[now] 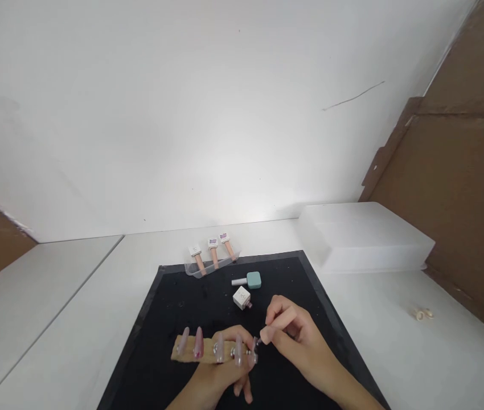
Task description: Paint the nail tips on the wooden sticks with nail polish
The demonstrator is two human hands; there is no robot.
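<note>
My left hand (220,378) grips a tan strip (206,357) from below, with several long false nails standing in a row along it. One nail (199,343) is deeper pink; the others are pale and translucent. Between the fingers of my right hand (306,344) is a nail polish brush (283,319) by its pinkish cap. Its dark tip is at the rightmost nail (254,352); whether they touch I cannot tell. Just beyond the hands, a white square nail polish bottle (241,297) lies with its neck uncapped.
A mint-green bottle (254,280) with a white cap lies on the black mat (173,302). Three white bottles with peach caps rest in a clear tray (201,275) at the mat's far edge. A white plastic box (365,239) and small beige pieces (421,313) are to the right.
</note>
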